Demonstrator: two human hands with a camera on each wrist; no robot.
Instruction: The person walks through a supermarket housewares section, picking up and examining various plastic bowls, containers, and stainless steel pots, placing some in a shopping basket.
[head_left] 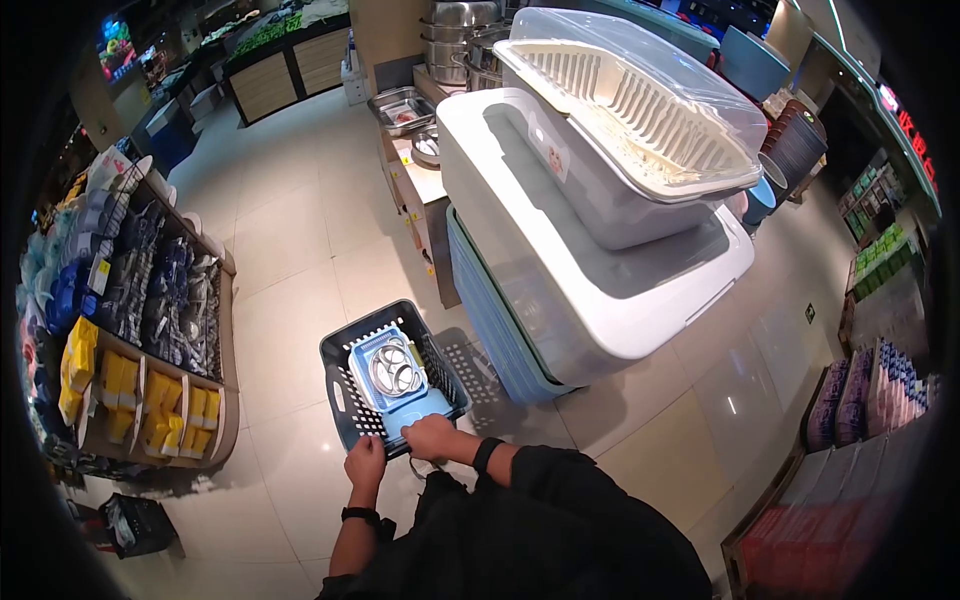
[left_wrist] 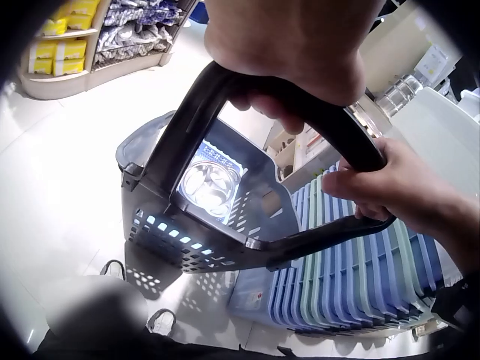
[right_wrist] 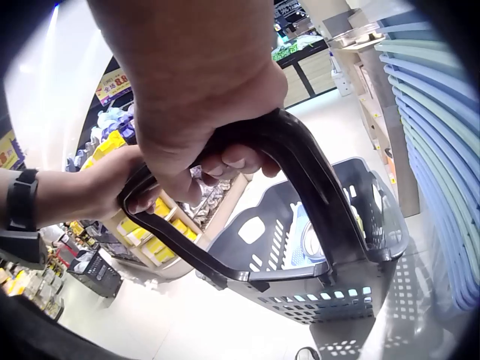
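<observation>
Both hands grip the black handle (left_wrist: 259,84) of a dark grey shopping basket (left_wrist: 184,251). My left hand (head_left: 366,463) curls round one end of the handle, and my right hand (head_left: 430,438) is wrapped round the other. Below and in front of them, in the head view, the basket opens upward, with perforated walls. Inside it lies a light blue tray-like piece (head_left: 362,347) with a round, shiny, divided metal dish (head_left: 396,368) on top. Nearer my hands, a flat blue surface (head_left: 418,408) shows, partly covered by the right hand.
Stacked blue and green storage bins (head_left: 500,330) with a white lid and a clear-covered dish rack (head_left: 640,140) stand close on the right. A shelf with yellow packs (head_left: 165,410) is at left. Metal pots (head_left: 455,40) sit beyond; boxed goods (head_left: 830,510) stand at lower right.
</observation>
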